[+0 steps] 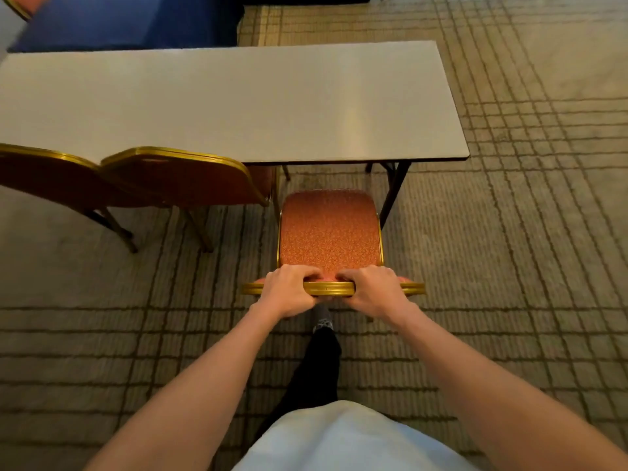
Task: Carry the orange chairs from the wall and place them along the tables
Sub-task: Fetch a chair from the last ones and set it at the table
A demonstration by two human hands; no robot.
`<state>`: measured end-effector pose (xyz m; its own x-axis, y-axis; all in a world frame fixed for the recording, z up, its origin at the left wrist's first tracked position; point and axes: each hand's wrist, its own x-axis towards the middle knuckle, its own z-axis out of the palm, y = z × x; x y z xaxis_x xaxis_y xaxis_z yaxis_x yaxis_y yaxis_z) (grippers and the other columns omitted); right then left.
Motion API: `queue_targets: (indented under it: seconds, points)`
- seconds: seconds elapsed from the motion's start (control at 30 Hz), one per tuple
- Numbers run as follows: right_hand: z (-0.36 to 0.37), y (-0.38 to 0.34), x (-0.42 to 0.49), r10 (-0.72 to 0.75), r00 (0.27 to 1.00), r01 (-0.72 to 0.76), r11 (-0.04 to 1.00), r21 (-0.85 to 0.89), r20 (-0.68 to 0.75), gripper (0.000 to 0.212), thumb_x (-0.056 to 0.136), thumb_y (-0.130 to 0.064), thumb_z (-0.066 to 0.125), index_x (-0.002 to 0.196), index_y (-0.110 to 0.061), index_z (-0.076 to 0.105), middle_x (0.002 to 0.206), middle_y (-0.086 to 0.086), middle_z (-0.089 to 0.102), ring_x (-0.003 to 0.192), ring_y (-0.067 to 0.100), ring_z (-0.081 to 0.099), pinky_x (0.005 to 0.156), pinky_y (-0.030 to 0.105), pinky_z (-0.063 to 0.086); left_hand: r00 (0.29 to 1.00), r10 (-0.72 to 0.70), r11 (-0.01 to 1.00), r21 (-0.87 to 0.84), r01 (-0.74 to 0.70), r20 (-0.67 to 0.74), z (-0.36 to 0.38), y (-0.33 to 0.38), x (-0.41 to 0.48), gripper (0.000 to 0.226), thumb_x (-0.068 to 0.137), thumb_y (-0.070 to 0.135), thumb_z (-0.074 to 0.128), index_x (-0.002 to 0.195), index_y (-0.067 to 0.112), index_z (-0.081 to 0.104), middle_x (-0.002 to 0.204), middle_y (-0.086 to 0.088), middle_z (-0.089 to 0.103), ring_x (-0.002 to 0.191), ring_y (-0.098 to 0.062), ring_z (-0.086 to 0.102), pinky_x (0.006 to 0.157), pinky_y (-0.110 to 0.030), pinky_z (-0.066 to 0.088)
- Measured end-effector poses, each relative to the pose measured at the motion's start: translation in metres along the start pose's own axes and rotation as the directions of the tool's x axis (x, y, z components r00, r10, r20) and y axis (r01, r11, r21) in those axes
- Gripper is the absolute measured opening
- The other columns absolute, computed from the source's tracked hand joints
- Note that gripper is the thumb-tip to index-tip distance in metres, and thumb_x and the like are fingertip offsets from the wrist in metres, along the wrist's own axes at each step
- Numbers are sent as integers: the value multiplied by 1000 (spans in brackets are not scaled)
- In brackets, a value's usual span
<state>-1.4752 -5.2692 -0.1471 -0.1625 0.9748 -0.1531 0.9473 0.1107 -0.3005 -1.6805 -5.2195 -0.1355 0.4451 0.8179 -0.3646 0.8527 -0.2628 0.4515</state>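
An orange chair (329, 229) with a patterned seat and gold frame stands in front of me, its seat front just short of the near edge of the white table (217, 100). My left hand (289, 290) and my right hand (373, 290) both grip the gold top rail of its backrest, side by side near the middle. Two more orange chairs (176, 178) (44, 175) stand to its left along the same table edge, backs toward me.
The table's dark folding legs (394, 188) stand right of the held chair's seat. Patterned beige carpet (526, 232) covers the floor, open to the right. A blue-draped surface (129, 22) lies beyond the table. My leg (319, 365) is behind the chair.
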Motion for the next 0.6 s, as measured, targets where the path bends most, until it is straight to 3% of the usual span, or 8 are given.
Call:
queue_targets:
  seconds: [0.1, 0.2, 0.3, 0.43, 0.5, 0.57, 0.6]
  points:
    - [26, -14, -34, 37, 999, -36, 999, -14, 17, 33, 85, -64, 55, 101, -36, 64, 84, -8, 73, 79, 20, 70, 69, 37, 53, 999, -40, 999, 5, 40, 26, 28, -2, -32, 45, 79, 51, 72, 123, 46, 65, 110, 17, 71, 103, -13, 65, 92, -40, 49]
    - [39, -22, -52, 129, 992, -127, 988, 83, -14, 30, 85, -57, 60, 106, -36, 66, 92, -7, 74, 85, 21, 70, 71, 37, 53, 997, -76, 997, 5, 77, -14, 43, 4, -45, 43, 81, 40, 72, 123, 44, 65, 108, 14, 73, 101, -15, 66, 90, -36, 47]
    - [39, -30, -63, 179, 983, -183, 968, 172, 37, 29, 84, -46, 67, 110, -32, 69, 97, -6, 74, 88, 19, 69, 78, 35, 51, 992, -119, 992, -34, 117, -50, 51, 11, -60, 38, 85, 32, 73, 121, 41, 66, 105, 13, 73, 101, -15, 65, 97, -37, 47]
    - [31, -43, -76, 201, 980, -199, 950, 241, 15, 20, 80, -31, 64, 99, -27, 70, 96, -5, 72, 92, 21, 66, 84, 38, 50, 978, -189, 968, -186, 171, -85, 57, 9, -74, 37, 84, 27, 69, 120, 35, 69, 110, 9, 71, 113, -21, 58, 105, -40, 43]
    - [26, -48, -86, 206, 978, -191, 935, 299, -20, 26, 83, -28, 64, 108, -23, 70, 104, -4, 71, 100, 19, 64, 95, 40, 48, 976, -200, 941, -293, 168, -83, 57, 6, -80, 35, 85, 23, 70, 119, 31, 70, 119, 7, 67, 122, -21, 52, 114, -41, 34]
    - [25, -52, -95, 234, 972, -213, 909, 358, -17, 38, 90, -28, 64, 126, -20, 64, 121, -5, 66, 116, 17, 56, 110, 42, 39, 960, -274, 822, -530, 206, -53, 57, 12, -89, 33, 89, 20, 72, 120, 28, 69, 140, 5, 57, 138, -21, 43, 119, -42, 30]
    - [25, -54, -99, 280, 960, -247, 859, 448, -7, 40, 92, -29, 63, 132, -22, 61, 126, -7, 62, 123, 16, 52, 115, 42, 34, 934, -356, 668, -707, 234, -27, 53, 20, -95, 31, 91, 19, 71, 120, 28, 70, 149, 4, 50, 142, -20, 40, 118, -41, 34]
